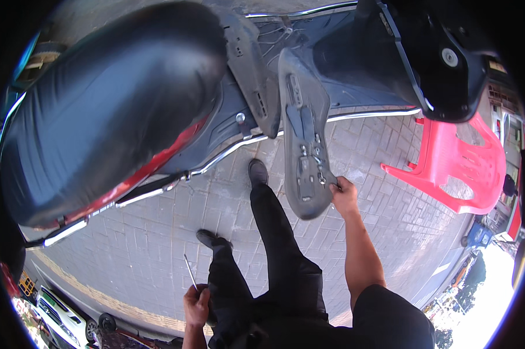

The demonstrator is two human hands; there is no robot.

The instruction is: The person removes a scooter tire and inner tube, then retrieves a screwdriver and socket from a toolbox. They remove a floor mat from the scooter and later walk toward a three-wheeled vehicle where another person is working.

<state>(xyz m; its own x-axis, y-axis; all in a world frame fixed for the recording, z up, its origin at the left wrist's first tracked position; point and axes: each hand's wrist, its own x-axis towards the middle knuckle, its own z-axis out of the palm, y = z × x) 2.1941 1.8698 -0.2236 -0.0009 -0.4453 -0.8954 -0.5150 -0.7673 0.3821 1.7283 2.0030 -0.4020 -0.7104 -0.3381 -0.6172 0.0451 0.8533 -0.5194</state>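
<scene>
Long grey panel (306, 136) is directly ahead of the person, near end just L of the R hand (345, 195). Long axis runs approx fore-aft, far end up at the scooter footboard (344, 102), near end over the paving (169, 232). R hand is def. the nearer one: pinching the panel's R edge close to the near end, thumb + fingers closed on it. L hand (196, 305) is low L, well apart from the panel, fingers closed round a thin-shaft tool (190, 269), tip pointing up/away; handle mostly hidden, so exact type n/c.

Panel underside has slots + small metal fittings, too small to count. Can't tell if the far end touches the scooter or hangs free.

Qty: 1 panel in hand, 1 slotted dark panel (253, 81) just L of it (fixed or loose, can't tell), 1 tool, 1 black seat (117, 110) to the L, 1 red plastic chair (460, 160) R of the scooter, 2 dark shoes (257, 173) on the paving.
</scene>
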